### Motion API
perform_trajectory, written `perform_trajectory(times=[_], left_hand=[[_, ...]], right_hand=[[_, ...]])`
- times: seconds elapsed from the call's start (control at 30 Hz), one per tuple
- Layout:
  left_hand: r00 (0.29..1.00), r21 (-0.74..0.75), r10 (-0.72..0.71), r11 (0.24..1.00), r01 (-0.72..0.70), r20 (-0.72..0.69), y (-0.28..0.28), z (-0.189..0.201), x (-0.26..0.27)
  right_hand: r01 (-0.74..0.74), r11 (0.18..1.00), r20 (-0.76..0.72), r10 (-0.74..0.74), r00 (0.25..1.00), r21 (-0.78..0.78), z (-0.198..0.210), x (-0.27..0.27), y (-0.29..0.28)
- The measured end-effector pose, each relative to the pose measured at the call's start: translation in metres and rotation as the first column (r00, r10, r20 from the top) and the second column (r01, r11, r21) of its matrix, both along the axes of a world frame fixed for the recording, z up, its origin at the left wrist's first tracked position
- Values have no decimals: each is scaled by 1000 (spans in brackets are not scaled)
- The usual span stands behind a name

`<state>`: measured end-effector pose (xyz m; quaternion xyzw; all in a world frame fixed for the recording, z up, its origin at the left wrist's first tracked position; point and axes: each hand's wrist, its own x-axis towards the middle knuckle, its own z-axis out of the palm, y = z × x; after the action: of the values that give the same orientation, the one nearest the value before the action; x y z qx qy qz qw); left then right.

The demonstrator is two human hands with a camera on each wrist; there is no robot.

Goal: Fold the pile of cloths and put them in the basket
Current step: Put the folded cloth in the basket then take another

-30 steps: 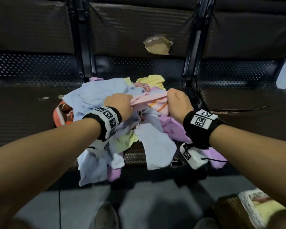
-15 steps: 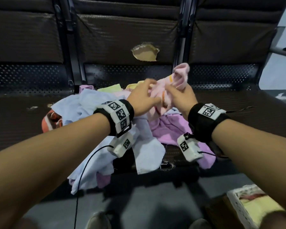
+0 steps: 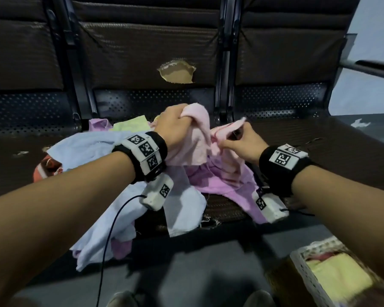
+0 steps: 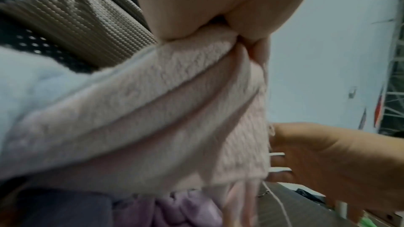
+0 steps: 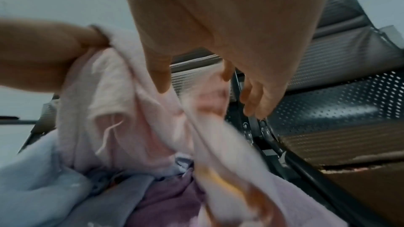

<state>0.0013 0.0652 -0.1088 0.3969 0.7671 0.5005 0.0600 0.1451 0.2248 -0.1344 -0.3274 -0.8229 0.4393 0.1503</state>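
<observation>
- Left hand clenches the pink cloth by one bunched end, lifting it clear of the pile.
- Right hand, at three o'clock, pinches its edge, probably seeking a corner.
- Basket waits at five o'clock.

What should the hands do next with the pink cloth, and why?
Probably pull apart to spread it flat. The left hand grips one bunched end of the pink cloth, the right hand pinches another edge, and it hangs crumpled over the pile.
</observation>
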Motion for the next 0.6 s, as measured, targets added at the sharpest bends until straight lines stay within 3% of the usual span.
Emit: perform_trajectory(times=[0.07, 0.2, 0.27, 0.33, 0.4, 0.5, 0.53, 0.6], left_hand=[[999, -29, -46, 999, 45, -23, 5, 6, 8], [985, -61, -168, 984, 166, -34, 9, 3, 22], [975, -107, -172, 982, 158, -138, 8, -1, 19], [949, -248, -189, 960, 126, -252, 2, -7, 12], [910, -500, -266, 862, 78, -317, -6, -17, 0], [884, -787, -308, 608, -102, -353, -22, -38, -24], [893, -798, -268, 585, -148, -362, -26, -41, -32], [900, -746, -152, 623, -234, -409, -29, -42, -43]], right_hand=[[-10, 984, 37, 3, 999, 177, -1, 4, -3], [-200, 950, -129, 235, 963, 239, 9, 3, -20], [-119, 940, -142, 171, 975, 319, 15, 0, -21], [-42, 944, -181, 107, 978, 328, 18, 0, -20], [25, 954, -233, 47, 971, 297, 20, 0, -17], [130, 958, -318, -44, 947, 255, 24, 2, -8], [164, 958, -343, -77, 936, 234, 25, 3, -4], [215, 952, -354, -129, 926, 216, 28, 5, 4]])
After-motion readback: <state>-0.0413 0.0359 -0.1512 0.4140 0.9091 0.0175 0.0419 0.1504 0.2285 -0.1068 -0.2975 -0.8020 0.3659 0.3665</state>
